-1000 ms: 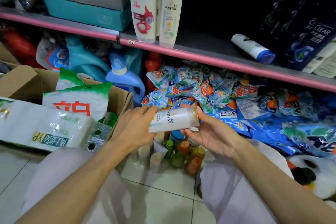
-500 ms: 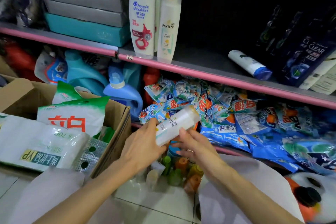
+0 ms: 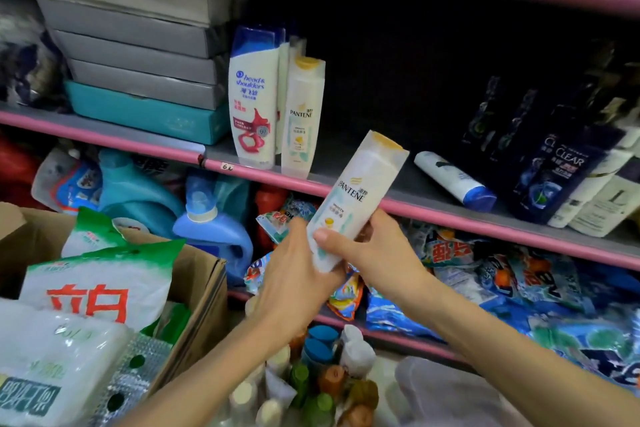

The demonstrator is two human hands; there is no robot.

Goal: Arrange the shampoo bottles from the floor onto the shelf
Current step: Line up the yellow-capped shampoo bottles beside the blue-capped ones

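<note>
Head cam shows both hands on one white shampoo bottle (image 3: 356, 199), cap end tilted up and to the right, base down in the palms. Left hand (image 3: 294, 274) wraps the bottom from the left, right hand (image 3: 367, 253) pinches it from the right with the thumb across the front. It's sitting just below the shelf (image 3: 433, 210) edge, and the open gap is up and slightly right, between the standing bottle (image 3: 301, 114) and the one lying down (image 3: 453, 180). Right hand looks nearer that gap.
</note>
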